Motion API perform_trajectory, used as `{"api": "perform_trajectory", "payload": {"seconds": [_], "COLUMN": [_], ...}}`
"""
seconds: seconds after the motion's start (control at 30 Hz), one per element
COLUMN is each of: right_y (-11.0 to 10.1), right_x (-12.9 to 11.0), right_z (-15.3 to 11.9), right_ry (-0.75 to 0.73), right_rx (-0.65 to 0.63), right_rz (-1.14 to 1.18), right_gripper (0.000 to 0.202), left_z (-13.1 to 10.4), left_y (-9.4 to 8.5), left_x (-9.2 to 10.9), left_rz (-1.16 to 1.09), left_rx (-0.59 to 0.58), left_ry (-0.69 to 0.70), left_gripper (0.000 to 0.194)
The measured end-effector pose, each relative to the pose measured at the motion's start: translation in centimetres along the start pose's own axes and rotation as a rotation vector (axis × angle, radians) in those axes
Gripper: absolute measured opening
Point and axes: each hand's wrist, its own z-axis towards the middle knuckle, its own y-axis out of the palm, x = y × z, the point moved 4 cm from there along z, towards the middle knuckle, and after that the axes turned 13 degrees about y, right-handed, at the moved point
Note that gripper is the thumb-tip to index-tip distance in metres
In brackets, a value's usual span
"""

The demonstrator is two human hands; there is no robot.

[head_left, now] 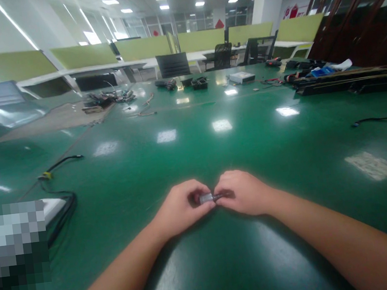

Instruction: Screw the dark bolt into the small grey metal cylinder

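My left hand (pixel 186 205) is closed round a small silver-grey piece (pixel 205 198), whose outer end shows between thumb and fingers. A thin dark part (pixel 217 197) sticks out of it to the right. My right hand (pixel 243 193) pinches that dark part between thumb and fingertips. The two hands nearly meet just above the green tabletop (pixel 195 158), at the middle of the view. What kind of thing the silver piece is cannot be made out, as the fingers cover most of it.
Black cables (pixel 67 201) lie on the left near a pixelated patch. More cable ends (pixel 379 119) reach in from the right. Along the far side are tangled parts (pixel 111 98), black items (pixel 199 83), a silver box (pixel 241 77) and stacked dark bars (pixel 343 82).
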Motion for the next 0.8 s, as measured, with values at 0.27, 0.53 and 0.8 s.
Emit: {"api": "perform_trajectory", "payload": {"seconds": [0.27,0.53,0.8], "right_y": [-0.17,-0.06,-0.26], "right_x": [-0.13,0.07,0.23], "right_z": [-0.07,-0.15,-0.39], "right_ry": [0.003,0.001,0.001], "right_rx": [-0.006,-0.008,-0.007], "right_rz": [-0.001,0.014,0.021], "right_gripper": [0.007,0.007,0.008], "left_z": [-0.05,-0.08,-0.06], "left_y": [0.16,0.23,0.25], "left_x": [-0.09,-0.01,-0.07], "left_rz": [0.007,0.026,0.045], "left_rx": [-0.016,-0.025,-0.027], "left_ry": [-0.037,-0.040,-0.041], "left_gripper": [0.020,0.020,0.020]}}
